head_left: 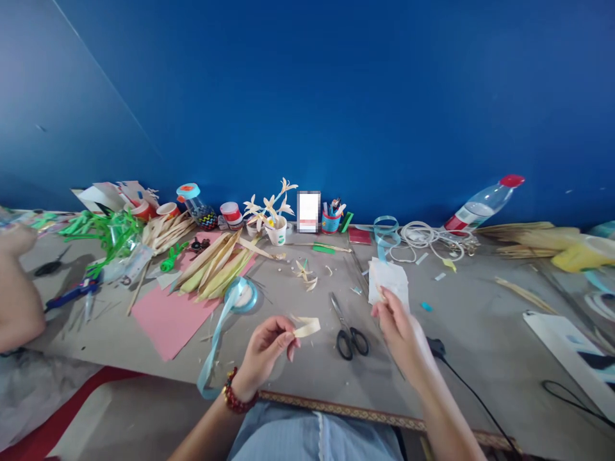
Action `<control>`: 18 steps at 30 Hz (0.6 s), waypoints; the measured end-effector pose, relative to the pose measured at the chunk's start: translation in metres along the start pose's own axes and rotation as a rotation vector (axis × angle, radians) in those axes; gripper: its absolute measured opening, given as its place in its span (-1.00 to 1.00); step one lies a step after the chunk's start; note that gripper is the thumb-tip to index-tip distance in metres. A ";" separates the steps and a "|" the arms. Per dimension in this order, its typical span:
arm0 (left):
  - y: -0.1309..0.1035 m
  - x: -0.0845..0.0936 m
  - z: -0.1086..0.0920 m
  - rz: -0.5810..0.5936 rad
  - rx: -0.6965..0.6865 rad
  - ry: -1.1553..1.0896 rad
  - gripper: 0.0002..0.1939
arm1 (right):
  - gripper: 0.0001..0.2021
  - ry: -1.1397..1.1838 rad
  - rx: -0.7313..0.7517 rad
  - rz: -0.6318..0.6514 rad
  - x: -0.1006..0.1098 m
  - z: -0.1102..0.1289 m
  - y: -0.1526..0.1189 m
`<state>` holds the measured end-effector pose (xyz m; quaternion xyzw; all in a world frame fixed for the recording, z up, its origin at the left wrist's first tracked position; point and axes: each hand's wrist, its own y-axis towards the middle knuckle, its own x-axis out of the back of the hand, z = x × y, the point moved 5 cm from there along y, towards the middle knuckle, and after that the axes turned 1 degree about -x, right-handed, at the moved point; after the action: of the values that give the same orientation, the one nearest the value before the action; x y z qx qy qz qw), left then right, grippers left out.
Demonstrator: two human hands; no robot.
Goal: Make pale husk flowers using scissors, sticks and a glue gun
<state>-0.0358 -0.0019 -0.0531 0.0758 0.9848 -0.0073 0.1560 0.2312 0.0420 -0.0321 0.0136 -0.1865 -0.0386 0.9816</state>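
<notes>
Okay, so the biggest thing in view is the blue wall (307,96), and below it runs the grey surface (298,378), pretty packed along the back. Pink paper (168,320) takes up a chunk on the left, with a bundle of corn husks (211,272) lying partly over it. Back right you've got a red-capped bottle (480,205) near the wall. Next down are the hands: the right hand (401,326) has thumb and fingers drawn together in a narrow grip over some white paper (394,272), but honestly I can't tell whether they've got the paper or some small pale bit. The left hand (270,344) is pinching a pale strip (308,328) between thumb and fingers, so that strip sits up front, left of the black-handled scissors (344,326), which lie between the two hands. A roll of light blue ribbon (245,296) is just past the left hand, its loose end trailing toward the front edge. Smallest of the lot: a tiny blue scrap (426,307) right of the white paper.
</notes>
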 end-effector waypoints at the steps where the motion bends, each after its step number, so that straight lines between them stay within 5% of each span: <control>1: 0.000 -0.001 0.001 0.003 -0.002 -0.017 -0.73 | -0.60 -0.187 0.061 -0.048 -0.002 -0.002 0.005; 5: 0.002 -0.008 -0.001 0.002 -0.017 -0.059 -0.77 | -0.52 -0.629 0.160 -0.086 -0.016 -0.006 0.034; 9: 0.003 -0.012 -0.004 -0.020 -0.024 -0.083 -0.81 | -0.66 -0.759 0.247 -0.161 -0.014 0.013 0.043; 12: 0.003 -0.014 -0.003 -0.058 -0.024 -0.079 -0.82 | -0.76 -0.520 0.221 -0.011 -0.018 0.028 0.023; 16: 0.004 -0.017 -0.001 -0.086 -0.085 -0.021 -0.86 | -0.64 0.155 -0.088 0.526 -0.056 0.038 -0.028; 18: 0.005 -0.020 -0.001 -0.062 -0.147 0.005 -0.88 | -0.61 0.427 -0.189 0.520 -0.070 0.045 -0.042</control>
<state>-0.0162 -0.0001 -0.0454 0.0335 0.9850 0.0606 0.1582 0.1471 0.0048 -0.0176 -0.1178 0.0304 0.1992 0.9724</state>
